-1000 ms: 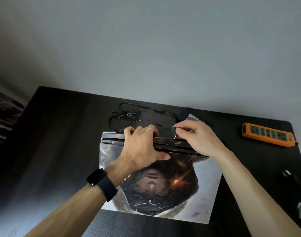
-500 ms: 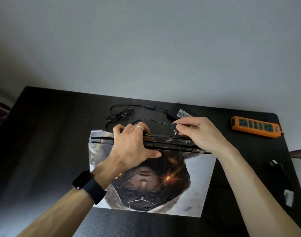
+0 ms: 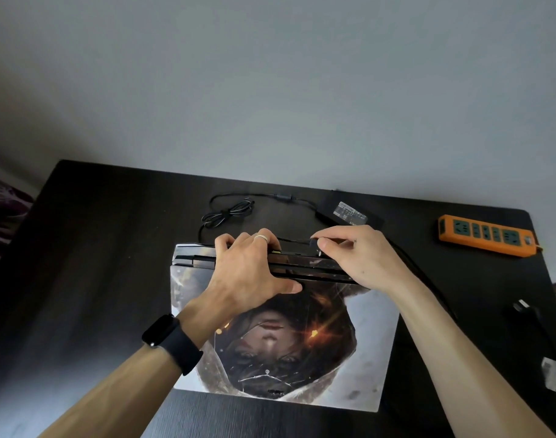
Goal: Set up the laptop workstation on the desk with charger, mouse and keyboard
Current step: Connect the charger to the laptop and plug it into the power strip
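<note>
on the dark desk (image 3: 112,248) the closed laptop (image 3: 365,358) lies flat; left hand (image 3: 248,273) clamps its rear edge, bracing it. right hand (image 3: 362,260) pinches the charger plug (image 3: 314,243) at that edge (port hidden): line it straight, push gently.

Head-worn camera looks forward and down, close over the desk (image 3: 96,248).
</note>
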